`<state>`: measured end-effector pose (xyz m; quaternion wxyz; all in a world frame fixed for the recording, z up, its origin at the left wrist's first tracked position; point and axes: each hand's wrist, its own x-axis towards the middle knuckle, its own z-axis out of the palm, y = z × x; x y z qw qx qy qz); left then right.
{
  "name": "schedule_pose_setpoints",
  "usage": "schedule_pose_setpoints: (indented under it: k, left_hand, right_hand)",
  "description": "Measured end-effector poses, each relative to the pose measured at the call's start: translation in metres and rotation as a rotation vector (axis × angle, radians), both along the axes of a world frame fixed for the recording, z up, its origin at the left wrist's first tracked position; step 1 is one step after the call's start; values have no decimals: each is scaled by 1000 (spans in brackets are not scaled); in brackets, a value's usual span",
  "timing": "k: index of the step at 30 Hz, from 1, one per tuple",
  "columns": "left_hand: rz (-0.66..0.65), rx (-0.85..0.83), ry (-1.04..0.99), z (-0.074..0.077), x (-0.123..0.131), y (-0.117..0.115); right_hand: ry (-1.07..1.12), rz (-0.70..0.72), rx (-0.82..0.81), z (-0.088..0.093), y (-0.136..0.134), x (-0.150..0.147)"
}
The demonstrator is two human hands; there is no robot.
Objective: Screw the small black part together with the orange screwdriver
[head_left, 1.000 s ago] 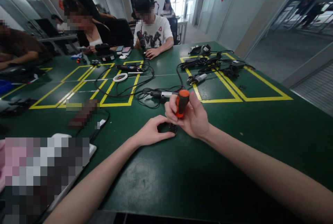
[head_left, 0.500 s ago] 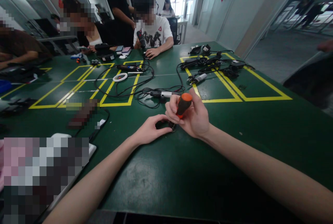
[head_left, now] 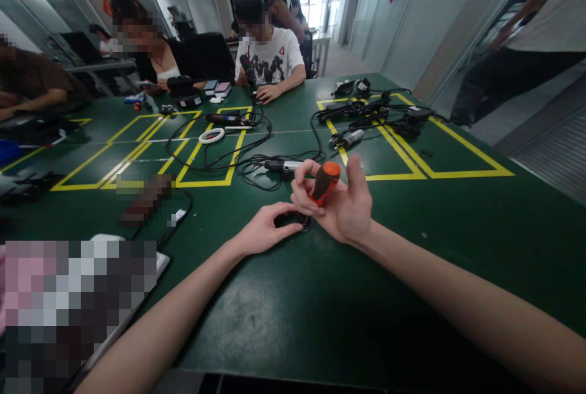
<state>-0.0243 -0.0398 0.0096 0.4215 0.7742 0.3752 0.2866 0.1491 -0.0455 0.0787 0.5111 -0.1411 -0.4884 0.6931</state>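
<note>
My right hand (head_left: 341, 201) holds a screwdriver (head_left: 326, 182) by its black and orange handle, the butt end tilted up towards me. Its fingers curl round the handle while the thumb stands away from it. The screwdriver's shaft and tip are hidden behind the hand. My left hand (head_left: 268, 228) rests on the green table (head_left: 247, 321), thumb and fingers closed on a small dark round part (head_left: 304, 220). Most of that part is covered by my fingers, so its kind does not show.
Behind my hands lies a grey-and-black corded tool (head_left: 284, 166) with coiled cable. Further right are more corded tools (head_left: 352, 110) among yellow tape lines. A white ring (head_left: 211, 136) lies left of centre. Across the table sits a person in a white shirt (head_left: 279, 55).
My right thumb has lifted off the screwdriver handle and swung outward to the right, and the handle has turned slightly. My left hand stays put. People in the background have moved.
</note>
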Motion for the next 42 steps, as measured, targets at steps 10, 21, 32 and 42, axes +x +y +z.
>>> schedule_pose_setpoints:
  k: [10, 21, 32, 42]
  left_hand:
    - [31, -32, -26, 1, 0, -1]
    - [-85, -166, -141, 3, -5, 7]
    - [70, -112, -53, -1, 5, 4]
    - [167, -29, -57, -6, 18, 1]
  right_hand:
    - [-15, 19, 23, 1, 2, 1]
    - [20, 56, 19, 2, 2, 1]
    - [34, 49, 0, 5, -1, -1]
    - [56, 7, 22, 4, -4, -1]
